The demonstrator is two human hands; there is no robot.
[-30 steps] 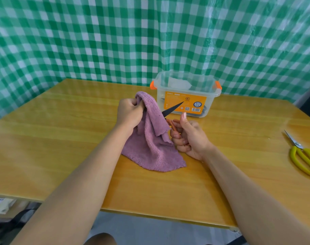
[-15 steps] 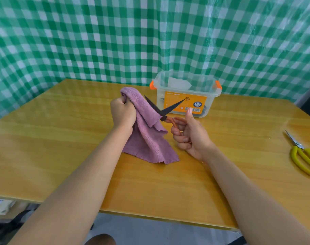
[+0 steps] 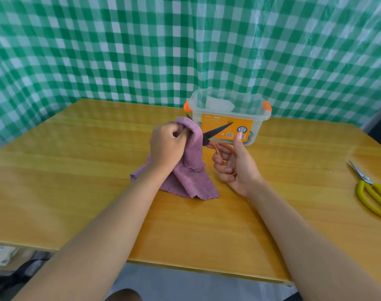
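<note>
- Half a second ago, both black blades of the orange-handled scissors (image 3: 216, 133) stood bare in front of the purple fleecy cloth (image 3: 191, 177). Now the cloth is folded over the left blade. Only that blade's dark tip pokes out above the fold, just in front of the left corner of the clear plastic box with orange clasps (image 3: 259, 123).
- The other blade stays bare and slants up across the box's orange label.
- The left hand (image 3: 166, 146) has shifted closer to the scissors, in front of the box and a little to its left. The cloth's lower hem now spreads wider on the wooden tabletop (image 3: 76, 170).
- We read this as a wipe just starting on one blade, with the second blade not yet cleaned.
- The left hand's fingers are curled tight and bunch the top of the cloth. We judge that they pinch it round the covered blade, though the fold hides the blade itself.
- The right hand (image 3: 235, 164), in front of the box, has its fingers curled through the orange loops and its thumb raised straight. It holds the blades wide apart.
- The cloth hangs from the left hand in front of the box, and its lower part rests on the tabletop.
- We cannot see the edge under the fold, so the pinch should stay on the flat of the blade.
- Yellow-handled scissors (image 3: 372, 192) lie well right of the box, and no hand touches them.
</note>
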